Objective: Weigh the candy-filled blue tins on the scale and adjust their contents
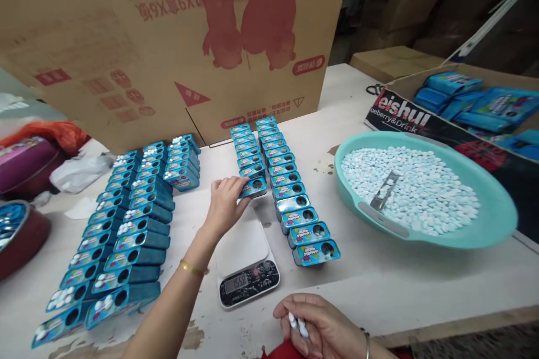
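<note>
My left hand grips the edge of a blue candy tin, the nearest in a short row. That tin's top has a dark round opening. Below this hand lies a white kitchen scale, its display showing digits. Low in the view, my right hand has its fingers curled around a few small white candies. Right of the scale runs a longer row of similar tins. Over on the left, more tins stand in rows, many with white candies on top.
A turquoise basin of white candies stands on the right, with a metal piece lying in it. Behind it is an open carton with blue tins. A large cardboard box blocks the back. A red bowl sits at far left.
</note>
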Motion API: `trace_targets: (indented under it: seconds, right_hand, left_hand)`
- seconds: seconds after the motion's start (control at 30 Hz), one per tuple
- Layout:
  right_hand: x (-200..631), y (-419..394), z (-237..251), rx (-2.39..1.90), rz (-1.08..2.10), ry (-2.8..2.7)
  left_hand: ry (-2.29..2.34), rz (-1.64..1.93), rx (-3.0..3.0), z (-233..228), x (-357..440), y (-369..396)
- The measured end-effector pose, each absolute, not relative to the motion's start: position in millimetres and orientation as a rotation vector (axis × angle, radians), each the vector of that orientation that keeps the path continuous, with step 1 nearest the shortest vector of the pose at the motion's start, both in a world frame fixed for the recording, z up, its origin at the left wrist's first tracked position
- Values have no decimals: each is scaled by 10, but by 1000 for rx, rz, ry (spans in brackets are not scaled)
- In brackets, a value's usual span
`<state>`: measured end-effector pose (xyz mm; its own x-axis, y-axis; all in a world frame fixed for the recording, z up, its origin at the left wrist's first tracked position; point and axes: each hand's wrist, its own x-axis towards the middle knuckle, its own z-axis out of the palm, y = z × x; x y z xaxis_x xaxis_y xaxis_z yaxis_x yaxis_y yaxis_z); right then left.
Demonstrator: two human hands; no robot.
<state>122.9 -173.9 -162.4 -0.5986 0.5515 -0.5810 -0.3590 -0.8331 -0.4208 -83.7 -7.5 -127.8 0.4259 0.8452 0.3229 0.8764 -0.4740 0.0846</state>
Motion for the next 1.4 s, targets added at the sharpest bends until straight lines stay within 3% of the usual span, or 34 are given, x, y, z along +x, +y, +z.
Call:
trace_targets:
  seconds: [0.3, 0.57, 0.77, 1.2, 1.4]
  right_hand:
    - [1216, -1641, -1704, -1008, 2419, -329]
    - [1167, -1500, -1499, -1006, 2388, -358]
    - [1044, -1246, -1164, -923, 2152, -251]
    - [893, -1111, -983, -765, 2084, -91]
    - [849, -1049, -1123, -840, 2120, -8]
  left_hand:
    - [-1492, -446, -2601, -1628, -858, 341]
    - [-1382, -714, -2643, -1102, -955, -150]
    - [-1075, -561, -2712, -743, -874, -760]
    - [-968, -459, -2542, -722, -808, -1042]
    - [-1096, -466, -2584, -890, -857, -1013]
